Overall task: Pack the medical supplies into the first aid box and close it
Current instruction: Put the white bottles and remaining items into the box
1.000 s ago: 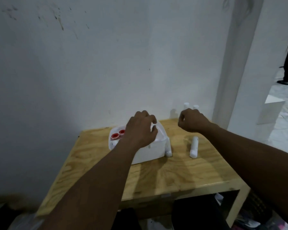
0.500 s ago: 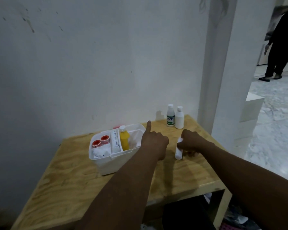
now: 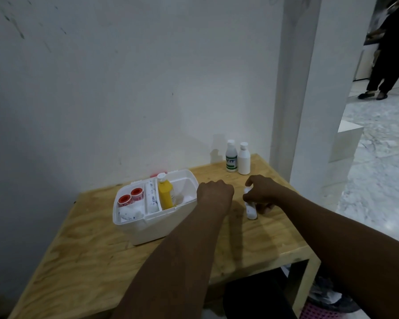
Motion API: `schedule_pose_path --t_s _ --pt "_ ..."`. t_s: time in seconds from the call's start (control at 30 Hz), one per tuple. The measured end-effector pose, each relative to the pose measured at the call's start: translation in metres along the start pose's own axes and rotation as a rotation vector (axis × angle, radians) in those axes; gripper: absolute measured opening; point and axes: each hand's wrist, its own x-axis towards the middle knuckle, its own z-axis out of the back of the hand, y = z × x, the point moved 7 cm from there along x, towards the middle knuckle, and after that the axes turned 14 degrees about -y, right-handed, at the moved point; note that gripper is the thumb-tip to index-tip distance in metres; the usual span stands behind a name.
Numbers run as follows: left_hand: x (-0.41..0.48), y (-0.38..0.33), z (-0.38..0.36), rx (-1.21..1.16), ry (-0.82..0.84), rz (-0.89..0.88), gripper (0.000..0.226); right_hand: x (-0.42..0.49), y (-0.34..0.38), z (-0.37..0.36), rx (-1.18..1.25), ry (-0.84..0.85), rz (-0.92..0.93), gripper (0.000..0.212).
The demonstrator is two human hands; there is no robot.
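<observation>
My right hand (image 3: 263,192) grips the white tube (image 3: 251,210) near the table's (image 3: 251,247) right edge; my left hand (image 3: 214,194) (clenched, empty) sits beside the open first aid box (image 3: 161,226). Next, I'd lift it in.

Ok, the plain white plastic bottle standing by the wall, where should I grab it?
Wrap the plain white plastic bottle round its straight body, below the narrow neck, coming from the front or right. It stands upright, the green-labelled white bottle crowds its left side, and the white wall is close behind.
</observation>
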Motion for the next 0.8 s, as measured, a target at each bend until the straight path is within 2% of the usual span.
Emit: schedule_pose_path --t_s 0.2,0.43,0.8 --pt "0.006 -0.008 0.003 -0.144 -0.033 0.046 0.031 0.003 -0.016 0.008 0.053 0.021 -0.055 0.052" --pt "0.009 0.006 -0.005 -0.314 -0.011 0.332 0.028 0.006 -0.02 0.007 0.09 0.033 -0.066 0.048" --pt "0.014 0.007 -0.016 -0.481 -0.037 0.487 0.031 0.009 -0.022 0.009 0.115 -0.01 -0.067 0.029"
